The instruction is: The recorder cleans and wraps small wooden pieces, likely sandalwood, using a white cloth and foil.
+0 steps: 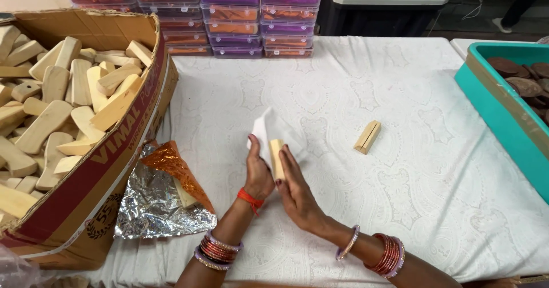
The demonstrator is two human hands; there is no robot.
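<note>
My left hand (258, 173) and my right hand (296, 191) meet at the middle of the table, pressed on either side of a small pale wooden block (277, 157). A white cloth or paper (271, 129) sticks up behind the block, pinched by my left fingers. A second wooden block with a slot (367, 137) lies alone on the white tablecloth (400, 196), to the right of my hands.
A cardboard box (123, 145) full of several pale wooden pieces (51, 105) stands at the left. Crumpled silver and orange foil (163, 193) lies beside it. Stacked coloured plastic boxes (234, 19) line the far edge. A teal tray (497, 105) with brown pieces (523, 79) sits at the right.
</note>
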